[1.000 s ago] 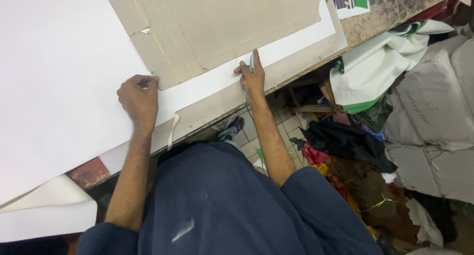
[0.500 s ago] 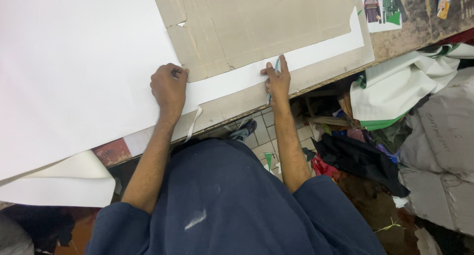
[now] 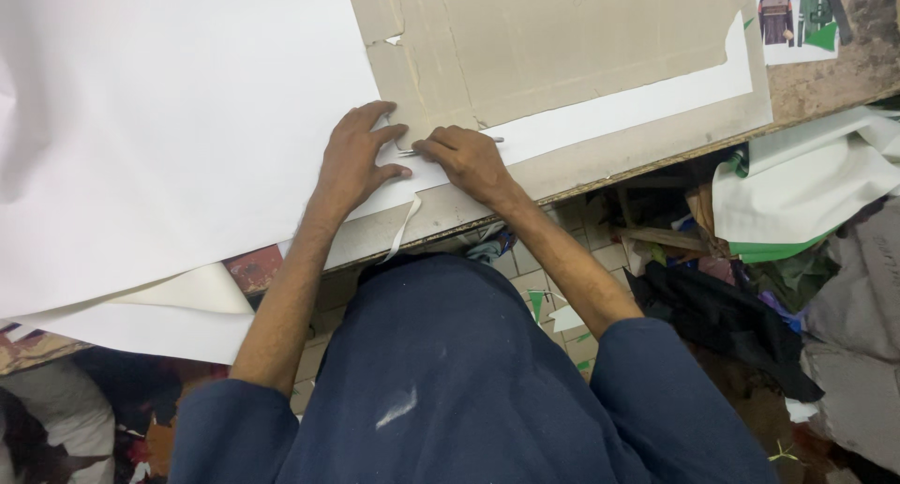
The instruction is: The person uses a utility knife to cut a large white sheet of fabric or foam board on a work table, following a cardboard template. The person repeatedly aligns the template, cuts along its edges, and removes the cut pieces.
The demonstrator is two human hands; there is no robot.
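A large white sheet [image 3: 169,118] lies across the table, and a brown cardboard pattern [image 3: 562,34] rests on top of it. My left hand [image 3: 356,160] lies flat on the white sheet at the cardboard's lower left corner, fingers spread. My right hand [image 3: 469,160] is closed around a thin metal blade [image 3: 412,152] held along the cardboard's bottom edge, its tip close to my left fingers. A narrow white strip [image 3: 405,226] curls off the table edge just below my hands.
The wooden table edge [image 3: 656,160] runs diagonally. A printed sheet with garment drawings [image 3: 797,15] lies at the far right corner. White and green fabric [image 3: 806,189] and dark cloth scraps [image 3: 722,315] pile up on the tiled floor to the right. More white sheets [image 3: 159,320] hang over at left.
My right hand has slid left along the cardboard's bottom edge with the blade until it is beside my left hand. My left hand has opened flat by the cardboard corner.
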